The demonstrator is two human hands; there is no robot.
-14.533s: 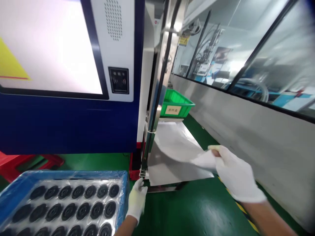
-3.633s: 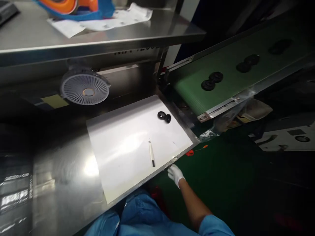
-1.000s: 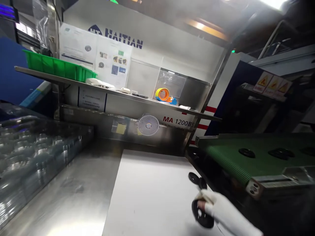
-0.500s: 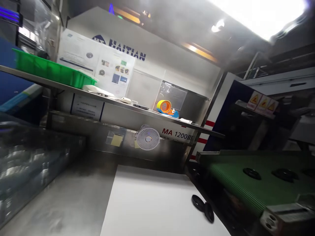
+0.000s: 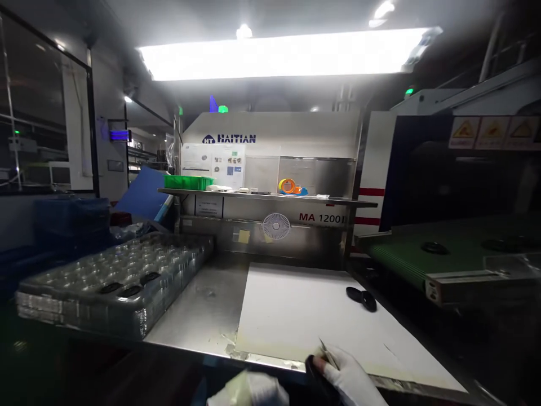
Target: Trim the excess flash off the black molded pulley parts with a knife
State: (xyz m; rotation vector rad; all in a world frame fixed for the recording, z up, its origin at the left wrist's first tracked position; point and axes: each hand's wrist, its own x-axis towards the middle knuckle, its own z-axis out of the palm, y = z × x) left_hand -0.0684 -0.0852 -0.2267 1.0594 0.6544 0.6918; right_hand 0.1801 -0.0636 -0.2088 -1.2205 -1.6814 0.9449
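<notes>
My right hand (image 5: 346,375), in a white glove, is at the near edge of the white sheet (image 5: 304,316) and grips a black rubber disc (image 5: 316,373), partly hidden by the fingers. A thin pointed tool (image 5: 328,355) also shows at those fingers. My left hand (image 5: 249,392), also gloved, is cut off by the bottom of the picture near the steel table's front edge (image 5: 190,352), and its fingers are hidden. Two black discs (image 5: 361,299) lie together on the far right of the sheet, out of reach of neither hand's fingers.
A stacked clear plastic tray (image 5: 114,287) holding several black discs stands on the steel table's left. On the right runs a green conveyor belt (image 5: 426,254) carrying black discs. Behind are a shelf (image 5: 266,196) with a green crate (image 5: 188,182) and a wall fan (image 5: 276,226).
The view has swung level and pulled back. My right hand, absent half a second ago, is back at the sheet's near edge with a black disc, and my left hand has appeared.
</notes>
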